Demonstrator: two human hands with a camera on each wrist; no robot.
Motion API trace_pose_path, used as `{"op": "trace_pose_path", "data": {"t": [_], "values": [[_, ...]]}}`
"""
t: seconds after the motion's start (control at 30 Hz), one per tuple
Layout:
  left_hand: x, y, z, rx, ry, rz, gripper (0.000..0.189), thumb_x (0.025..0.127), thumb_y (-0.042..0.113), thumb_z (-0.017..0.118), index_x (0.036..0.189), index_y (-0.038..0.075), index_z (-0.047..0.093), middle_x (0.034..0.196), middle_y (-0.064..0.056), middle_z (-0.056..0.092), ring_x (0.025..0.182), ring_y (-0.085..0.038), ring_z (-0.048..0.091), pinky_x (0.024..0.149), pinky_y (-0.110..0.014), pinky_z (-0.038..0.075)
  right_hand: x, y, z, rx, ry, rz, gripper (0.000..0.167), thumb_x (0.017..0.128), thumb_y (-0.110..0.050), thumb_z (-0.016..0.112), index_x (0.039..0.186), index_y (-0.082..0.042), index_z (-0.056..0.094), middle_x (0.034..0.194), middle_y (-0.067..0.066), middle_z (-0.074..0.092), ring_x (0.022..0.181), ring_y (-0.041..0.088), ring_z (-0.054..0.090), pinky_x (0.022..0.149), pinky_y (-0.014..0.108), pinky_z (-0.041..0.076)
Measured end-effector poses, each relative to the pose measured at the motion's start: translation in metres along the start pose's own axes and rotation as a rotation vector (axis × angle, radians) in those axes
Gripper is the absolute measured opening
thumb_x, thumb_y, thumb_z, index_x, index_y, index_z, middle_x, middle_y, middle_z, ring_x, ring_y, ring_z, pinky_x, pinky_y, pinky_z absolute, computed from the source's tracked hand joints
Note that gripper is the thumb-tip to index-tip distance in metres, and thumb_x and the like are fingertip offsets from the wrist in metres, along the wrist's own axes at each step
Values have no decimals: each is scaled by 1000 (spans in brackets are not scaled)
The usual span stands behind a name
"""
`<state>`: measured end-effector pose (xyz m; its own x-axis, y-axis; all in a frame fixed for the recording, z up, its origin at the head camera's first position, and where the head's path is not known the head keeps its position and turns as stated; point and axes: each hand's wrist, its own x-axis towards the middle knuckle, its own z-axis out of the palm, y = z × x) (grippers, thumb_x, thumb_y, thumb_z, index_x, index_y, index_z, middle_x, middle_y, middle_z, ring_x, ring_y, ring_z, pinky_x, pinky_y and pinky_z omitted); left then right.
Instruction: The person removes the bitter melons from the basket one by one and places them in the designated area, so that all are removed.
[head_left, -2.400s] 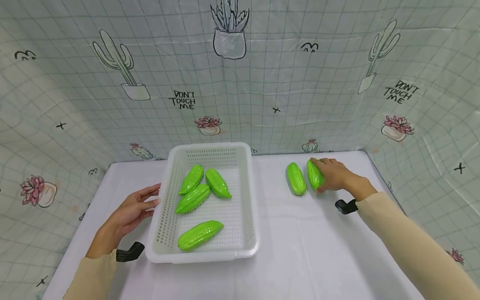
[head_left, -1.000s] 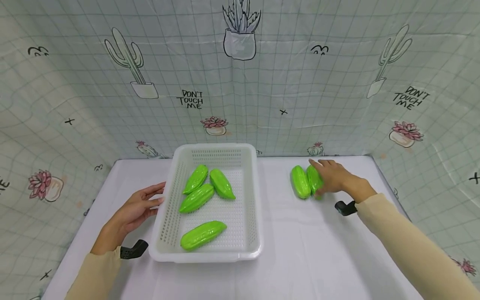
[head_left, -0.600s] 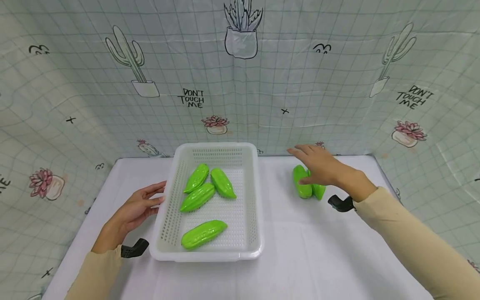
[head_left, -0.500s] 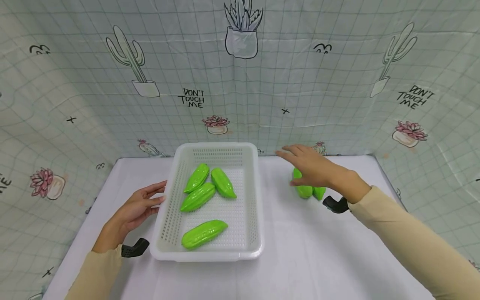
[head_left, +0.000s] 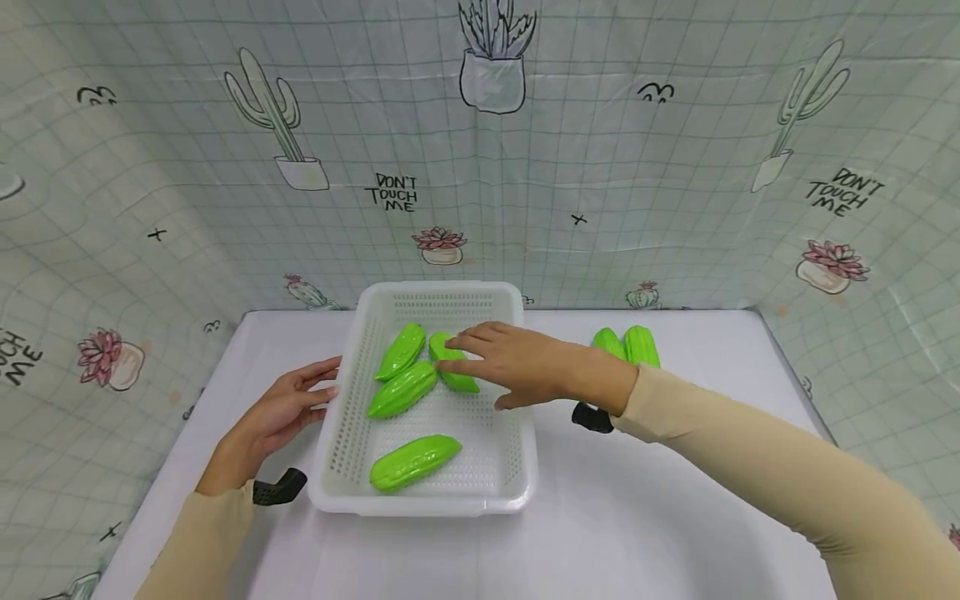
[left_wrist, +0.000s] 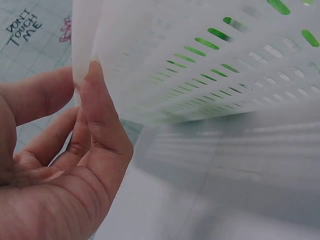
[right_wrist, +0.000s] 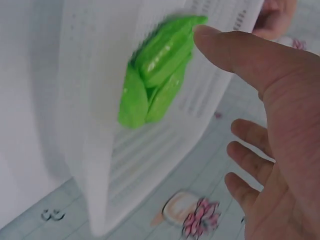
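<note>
A white plastic basket stands on the table and holds several glossy green ribbed gourds, like bitter melons. Three of them lie grouped at the back, among them one gourd; another gourd lies alone at the front. My left hand is at the basket's left side, thumb and fingertips pinching the rim in the left wrist view. Over the basket's right half reaches my right hand, fingers spread and holding nothing, partly covering the rear right gourd. Two more gourds lie side by side right of the basket.
White cloth covers the table. Behind and on both sides hangs a gridded curtain printed with cacti. Black cameras sit at both wrists, such as the left wrist camera.
The right hand set its gourd beside the other one, let go, and moved left over the basket. The left hand has stayed at the rim. The head view has shifted slightly.
</note>
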<state>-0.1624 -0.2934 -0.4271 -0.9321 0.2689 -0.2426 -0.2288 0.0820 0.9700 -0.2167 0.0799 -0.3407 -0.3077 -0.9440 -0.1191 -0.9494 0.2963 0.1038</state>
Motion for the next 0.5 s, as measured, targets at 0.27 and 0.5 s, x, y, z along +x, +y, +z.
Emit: {"op": "trace_pose_path", "data": {"t": [0.27,0.5], "values": [[1,1,1,-23,6,2,70,108,4,58,166,-6,19,133,2,54,105,-6,69,84,-25,59,35,-27,2,-78,-110,-86,96,88,-34,89,166,-26,35,169,5,36,155,26,36,128,40,26],[1,0,0,-12,4,3,70,108,4,58,165,-7,19,132,2,54,104,-6,69,83,-24,59,53,-46,10,-103,-174,-169,98,89,-35,88,168,-31,31,171,2,33,157,21,32,129,37,24]]}}
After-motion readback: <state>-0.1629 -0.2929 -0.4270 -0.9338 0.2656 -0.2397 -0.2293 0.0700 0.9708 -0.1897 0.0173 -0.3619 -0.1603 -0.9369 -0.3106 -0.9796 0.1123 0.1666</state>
